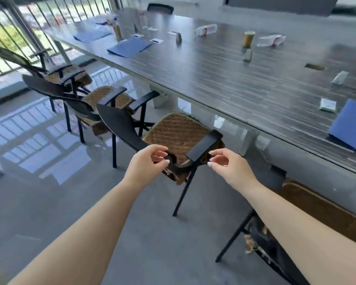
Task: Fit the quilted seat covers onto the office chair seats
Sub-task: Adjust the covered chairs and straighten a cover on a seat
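Nearest, at the lower right, a black-framed chair with a brown cover (325, 214) is only partly in view; whether that cover is fully seated cannot be told. Just beyond it both bare arms reach toward the next chair. The left hand (147, 161) curls its fingers at the rear corner of the brown quilted seat cover (179, 130), close to the black chair frame; it looks to be pinching something small there, perhaps a tie, though that is too small to confirm. The right hand (228, 163) hovers beside the flat black armrest (203, 146), thumb and fingertips nearly together, apparently holding nothing.

The cover lies flat over this seat, its back edge hanging loose, so fastening seems to be the step in hand. Farther along the long grey wood-grain conference table (224, 79), two more black chairs (109, 95) already wear matching brown covers, so most of the visible row looks done.
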Demonstrator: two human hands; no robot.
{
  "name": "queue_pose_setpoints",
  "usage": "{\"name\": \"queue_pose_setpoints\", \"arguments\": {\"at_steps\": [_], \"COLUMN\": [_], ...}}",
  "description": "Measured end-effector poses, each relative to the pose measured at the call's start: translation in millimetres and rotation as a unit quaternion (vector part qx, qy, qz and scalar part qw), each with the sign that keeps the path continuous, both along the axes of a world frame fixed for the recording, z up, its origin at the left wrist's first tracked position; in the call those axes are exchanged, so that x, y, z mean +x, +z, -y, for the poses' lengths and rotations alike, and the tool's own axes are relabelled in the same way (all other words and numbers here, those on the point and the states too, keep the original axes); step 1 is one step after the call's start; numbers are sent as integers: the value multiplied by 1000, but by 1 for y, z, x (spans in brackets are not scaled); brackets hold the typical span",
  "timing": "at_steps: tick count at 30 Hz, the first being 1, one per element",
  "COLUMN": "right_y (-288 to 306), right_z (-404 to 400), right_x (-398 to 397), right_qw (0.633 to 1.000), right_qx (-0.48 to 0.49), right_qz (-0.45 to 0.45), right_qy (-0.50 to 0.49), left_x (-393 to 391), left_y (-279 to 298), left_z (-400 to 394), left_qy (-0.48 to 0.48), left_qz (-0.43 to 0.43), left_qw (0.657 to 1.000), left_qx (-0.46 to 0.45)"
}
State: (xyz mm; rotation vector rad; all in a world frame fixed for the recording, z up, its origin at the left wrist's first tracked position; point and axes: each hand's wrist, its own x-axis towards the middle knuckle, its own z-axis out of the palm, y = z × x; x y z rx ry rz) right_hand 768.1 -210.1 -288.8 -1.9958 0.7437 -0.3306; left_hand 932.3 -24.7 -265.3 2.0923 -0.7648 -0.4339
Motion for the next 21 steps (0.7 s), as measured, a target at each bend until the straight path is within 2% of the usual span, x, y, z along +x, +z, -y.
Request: {"name": "queue_pose_setpoints", "arguments": {"at_steps": [8,16,21], "right_y": [2,-45,-71], "right_z": [-22,40,80], "right_x": [109,231,298], "right_qw": [1000,998,993], "right_qx": [6,30,74], "right_qz": [2,-9,-45], "right_qy": [-13,-52,-76], "left_x": [128,252,318], "left_y": [9,-24,-35], "left_z": [-24,39,82], "left_qy": [-23,-35,-32], "left_qz": [4,-30,-62], "left_qw": [1000,999,996], "left_qx": [4,15,61]}}
